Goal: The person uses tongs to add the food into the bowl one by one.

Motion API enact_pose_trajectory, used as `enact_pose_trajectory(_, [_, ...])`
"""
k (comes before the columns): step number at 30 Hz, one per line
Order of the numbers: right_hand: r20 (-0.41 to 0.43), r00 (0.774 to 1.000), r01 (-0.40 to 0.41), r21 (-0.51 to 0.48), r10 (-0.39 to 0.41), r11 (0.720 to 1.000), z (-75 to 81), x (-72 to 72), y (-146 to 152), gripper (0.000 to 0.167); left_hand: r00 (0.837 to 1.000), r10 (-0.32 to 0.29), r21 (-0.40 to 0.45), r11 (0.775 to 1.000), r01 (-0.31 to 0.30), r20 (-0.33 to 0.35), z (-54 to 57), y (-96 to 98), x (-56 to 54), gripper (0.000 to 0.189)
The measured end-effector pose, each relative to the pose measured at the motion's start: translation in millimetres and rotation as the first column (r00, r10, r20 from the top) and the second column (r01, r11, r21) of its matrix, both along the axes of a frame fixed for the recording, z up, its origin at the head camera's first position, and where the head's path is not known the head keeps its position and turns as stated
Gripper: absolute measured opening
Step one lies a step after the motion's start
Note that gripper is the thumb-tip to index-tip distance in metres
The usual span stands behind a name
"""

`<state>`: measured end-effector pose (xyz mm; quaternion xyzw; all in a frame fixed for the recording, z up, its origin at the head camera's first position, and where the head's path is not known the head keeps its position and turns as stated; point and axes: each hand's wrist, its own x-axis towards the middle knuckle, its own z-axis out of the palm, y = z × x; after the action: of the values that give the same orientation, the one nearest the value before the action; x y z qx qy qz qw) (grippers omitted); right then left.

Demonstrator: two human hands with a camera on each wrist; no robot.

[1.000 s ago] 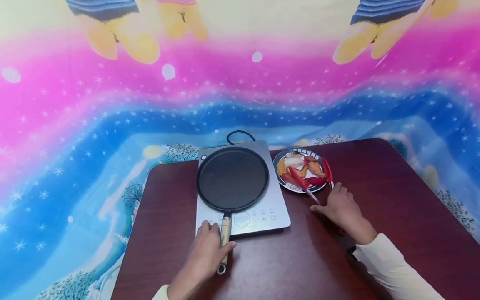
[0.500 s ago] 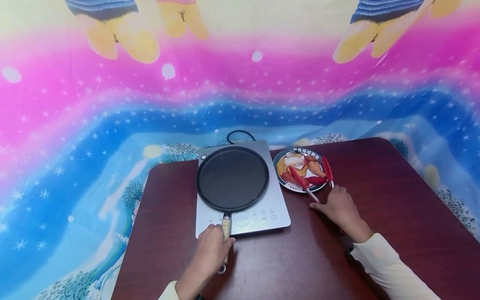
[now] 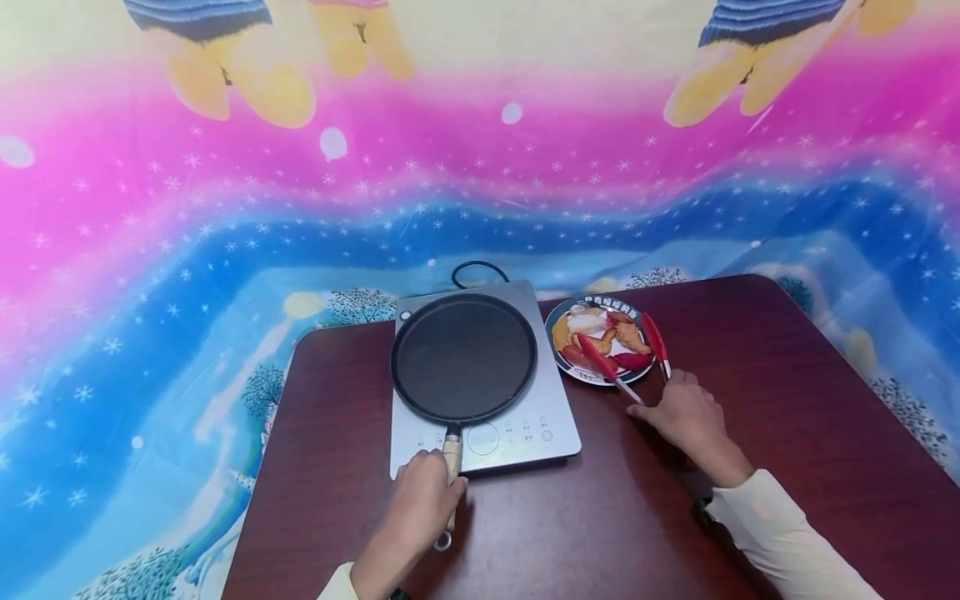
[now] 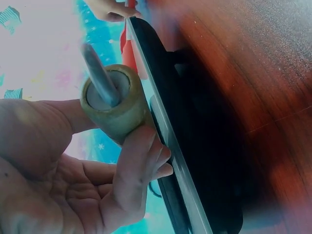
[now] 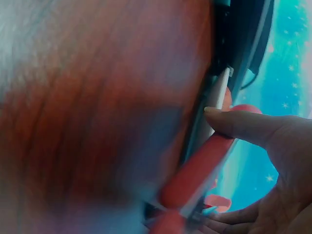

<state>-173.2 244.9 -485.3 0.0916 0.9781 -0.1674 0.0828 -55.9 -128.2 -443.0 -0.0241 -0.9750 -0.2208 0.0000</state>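
A flat black frying pan (image 3: pixel 463 358) sits on a silver induction cooktop (image 3: pixel 558 433). My left hand (image 3: pixel 423 496) grips its wooden handle (image 3: pixel 452 454); the left wrist view shows thumb and fingers around the handle end (image 4: pixel 119 114), with a metal hanging loop sticking out. My right hand (image 3: pixel 690 417) holds red-tipped tongs (image 3: pixel 597 357), thumb on one arm and fingers at the other. The tong tips are spread over a patterned plate (image 3: pixel 588 377) bearing several food pieces (image 3: pixel 630 336). In the right wrist view the red tong grips (image 5: pixel 195 170) lie against my thumb.
The dark red wooden table (image 3: pixel 757 358) extends to both sides of the cooktop. A black cord (image 3: pixel 480 264) loops behind the cooktop. A colourful printed backdrop (image 3: pixel 480 167) hangs behind the table's far edge.
My left fingers and thumb have closed more fully around the pan handle. The right hand and tongs have barely moved; the pan and plate stay put.
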Motion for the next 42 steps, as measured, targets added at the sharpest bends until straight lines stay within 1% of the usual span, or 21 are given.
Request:
enact_pose_trajectory(2, [-0.025, 1.0, 0.005, 0.005, -0.005, 1.0, 5.1, 0.5, 3, 0.104, 1.0, -0.005, -0.004, 1.0, 0.005, -0.011, 0.0, 0.0, -0.1, 0.027])
enact_pose_trajectory(4, [-0.069, 0.998, 0.003, 0.002, -0.002, 1.0, 11.6, 0.9, 6, 0.106, 1.0, -0.01, -0.005, 1.0, 0.01, -0.018, -0.1, -0.3, -0.1, 0.027])
enact_pose_trajectory(9, [-0.193, 0.981, -0.008, -0.018, 0.005, 1.0, 29.9, 2.0, 13, 0.104, 1.0, -0.015, 0.005, 1.0, 0.015, -0.008, 0.1, -1.2, 0.0, 0.027])
enact_pose_trajectory(12, [-0.228, 0.974, -0.009, -0.036, 0.001, 0.999, 37.7, 2.2, 16, 0.101, 1.0, -0.02, 0.007, 1.0, 0.02, -0.002, -0.7, -1.9, 0.0, 0.028])
enact_pose_trajectory(14, [-0.247, 0.969, -0.016, -0.039, 0.006, 0.999, 41.2, 2.0, 18, 0.097, 1.0, -0.026, 0.005, 1.0, 0.026, -0.012, -0.8, -2.5, 0.0, 0.028])
enact_pose_trajectory(18, [-0.271, 0.962, -0.044, -0.002, 0.042, 0.999, 44.5, 2.6, 22, 0.084, 0.999, -0.039, 0.01, 0.999, 0.039, -0.024, -0.8, -3.4, 0.3, 0.028])
enact_pose_trajectory(22, [-0.259, 0.963, -0.062, 0.042, 0.071, 0.997, 46.8, 3.3, 21, 0.076, 0.999, -0.05, 0.019, 0.999, 0.051, -0.02, -0.6, -4.2, 0.9, 0.027])
enact_pose_trajectory(27, [-0.226, 0.97, -0.059, 0.115, 0.084, 0.992, 52.2, 1.7, 18, 0.073, 0.998, -0.05, 0.025, 0.998, 0.051, -0.024, -0.6, -4.9, 0.2, 0.027])
enact_pose_trajectory(30, [-0.203, 0.973, -0.075, 0.182, 0.112, 0.98, 57.4, -1.8, 17, 0.066, 0.998, -0.048, 0.021, 0.999, 0.048, -0.033, -0.7, -5.0, 0.1, 0.027])
enact_pose_trajectory(34, [-0.154, 0.976, -0.112, 0.246, 0.153, 0.963, 64.9, -7.8, 15, 0.058, 0.999, -0.041, 0.026, 0.999, 0.042, -0.034, -0.3, -5.2, 0.3, 0.027])
enact_pose_trajectory(37, [-0.12, 0.979, -0.128, 0.267, 0.165, 0.955, 69.2, -12.6, 13, 0.052, 0.999, -0.04, 0.031, 0.999, 0.041, -0.031, -0.1, -5.2, 0.4, 0.027])
enact_pose_trajectory(42, [-0.046, 0.988, -0.132, 0.282, 0.15, 0.95, 73.6, -21.5, 8, 0.045, 0.999, -0.037, 0.04, 0.998, 0.038, -0.029, -1.3, -4.4, 0.7, 0.027])
